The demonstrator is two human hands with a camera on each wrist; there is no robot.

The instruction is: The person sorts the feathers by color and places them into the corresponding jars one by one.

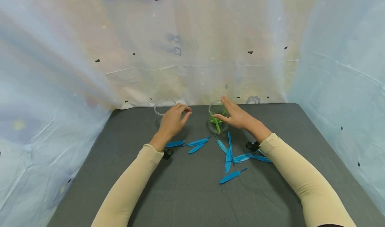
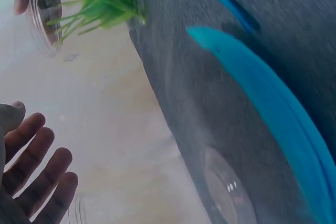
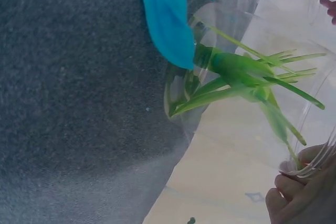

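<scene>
My right hand (image 1: 237, 116) grips clear jar (image 1: 210, 109) of green feathers (image 1: 216, 121) by rim.
Left hand (image 1: 173, 120) relaxed, empty, near 2nd jar (image 1: 155, 108).

- dark grey table (image 1: 186, 193)
- blue feathers (image 1: 230, 177)
- green feathers (image 1: 216, 121) in the see-through jar (image 1: 209, 110) at the table's twelve o'clock
- see-through tub (image 1: 165, 99) at its eleven o'clock
- cream sleeves (image 1: 129, 187), black wrist straps (image 1: 252, 146)
- cloudy cream curtain (image 1: 204, 29), dark specks (image 1: 250, 52), pale blue at nine and three o'clock
</scene>
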